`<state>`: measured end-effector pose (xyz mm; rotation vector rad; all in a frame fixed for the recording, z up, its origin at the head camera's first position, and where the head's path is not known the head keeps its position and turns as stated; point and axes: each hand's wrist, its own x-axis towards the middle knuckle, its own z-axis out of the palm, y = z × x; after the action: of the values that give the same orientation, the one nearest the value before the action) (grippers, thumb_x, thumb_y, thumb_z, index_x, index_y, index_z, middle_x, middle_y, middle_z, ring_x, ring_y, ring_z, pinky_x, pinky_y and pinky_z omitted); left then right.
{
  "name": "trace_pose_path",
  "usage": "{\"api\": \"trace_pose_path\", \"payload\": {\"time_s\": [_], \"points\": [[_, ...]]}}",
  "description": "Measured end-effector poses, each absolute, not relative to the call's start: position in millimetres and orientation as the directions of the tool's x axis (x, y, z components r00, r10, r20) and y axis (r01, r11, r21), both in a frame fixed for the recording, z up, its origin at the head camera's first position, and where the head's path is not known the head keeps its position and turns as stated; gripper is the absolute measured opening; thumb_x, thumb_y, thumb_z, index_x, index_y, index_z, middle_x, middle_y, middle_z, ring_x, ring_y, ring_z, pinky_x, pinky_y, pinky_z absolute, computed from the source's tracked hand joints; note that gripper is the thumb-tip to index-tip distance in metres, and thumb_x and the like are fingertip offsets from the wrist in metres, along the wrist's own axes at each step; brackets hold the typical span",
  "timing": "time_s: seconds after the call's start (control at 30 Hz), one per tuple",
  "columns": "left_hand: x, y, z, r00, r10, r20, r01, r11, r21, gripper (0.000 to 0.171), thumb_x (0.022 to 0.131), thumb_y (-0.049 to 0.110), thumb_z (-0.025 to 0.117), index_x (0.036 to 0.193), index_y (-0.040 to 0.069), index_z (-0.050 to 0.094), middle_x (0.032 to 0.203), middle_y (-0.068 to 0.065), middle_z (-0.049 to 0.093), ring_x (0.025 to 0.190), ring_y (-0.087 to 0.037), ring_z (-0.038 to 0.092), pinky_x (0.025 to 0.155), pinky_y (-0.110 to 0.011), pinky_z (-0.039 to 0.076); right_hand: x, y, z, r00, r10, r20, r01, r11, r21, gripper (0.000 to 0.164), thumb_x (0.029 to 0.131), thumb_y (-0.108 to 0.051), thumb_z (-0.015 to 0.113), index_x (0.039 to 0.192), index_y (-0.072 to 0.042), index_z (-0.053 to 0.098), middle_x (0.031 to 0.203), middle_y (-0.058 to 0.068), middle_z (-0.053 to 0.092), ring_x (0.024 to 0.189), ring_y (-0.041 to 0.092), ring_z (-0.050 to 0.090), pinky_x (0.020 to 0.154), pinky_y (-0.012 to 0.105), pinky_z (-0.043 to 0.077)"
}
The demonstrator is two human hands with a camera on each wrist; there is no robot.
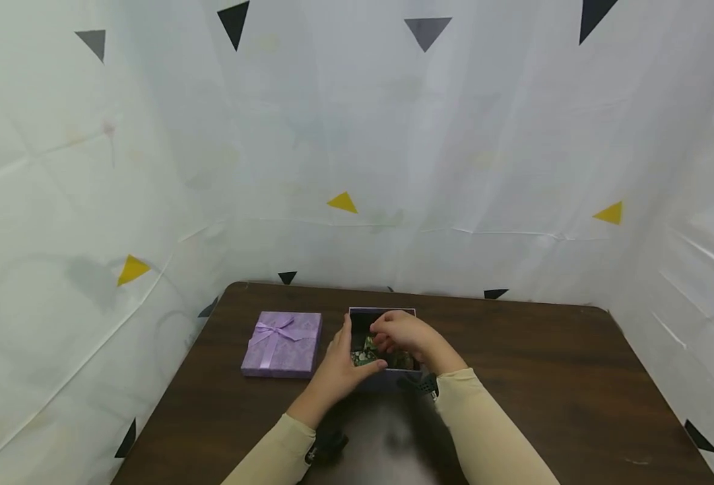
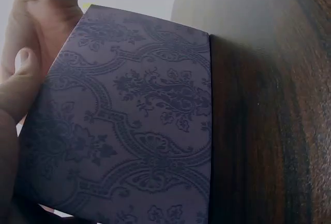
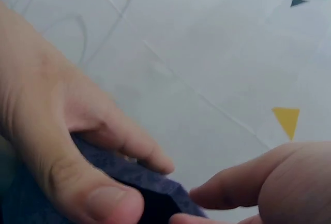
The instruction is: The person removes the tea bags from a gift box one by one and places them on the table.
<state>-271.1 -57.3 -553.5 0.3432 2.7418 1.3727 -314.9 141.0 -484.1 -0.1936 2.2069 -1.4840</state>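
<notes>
A purple patterned box (image 1: 360, 322) with a dark inside stands without its lid on the brown table. My left hand (image 1: 339, 367) grips its left side, the thumb over the near rim, as the right wrist view also shows. In the left wrist view the near wall of the box (image 2: 129, 115) fills the middle. Bent fingers of my right hand (image 1: 408, 333) reach into the box, above green patterned contents (image 1: 366, 355). Whether those fingertips pinch anything is hidden. At the lower right of the right wrist view, right-hand fingers (image 3: 227, 188) are over the rim.
A purple lid (image 1: 299, 350) with a ribbon bow lies left of the box, close to my left hand. The dark wooden table (image 1: 545, 377) extends to both sides. White curtains (image 1: 454, 135) with coloured triangles hang behind it and at both sides.
</notes>
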Motion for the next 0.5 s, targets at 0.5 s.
{"api": "trace_pose_path", "payload": {"time_s": [0.5], "points": [[-270, -64, -554, -0.962, 0.269, -0.05, 0.115, 0.562, 0.819, 0.133, 0.089, 0.068, 0.082, 0.172, 0.038, -0.017, 0.183, -0.018, 0.01, 0.164, -0.052, 0.026, 0.119, -0.076, 0.037, -327, 146, -474, -0.854, -0.423, -0.304, -0.104, 0.709, -0.698, 0.018, 0.105, -0.019, 0.073, 0.113, -0.005, 0.081, 0.106, 0.014, 0.077, 0.095, 0.032, 0.075, 0.09, 0.052, 0.063]]}}
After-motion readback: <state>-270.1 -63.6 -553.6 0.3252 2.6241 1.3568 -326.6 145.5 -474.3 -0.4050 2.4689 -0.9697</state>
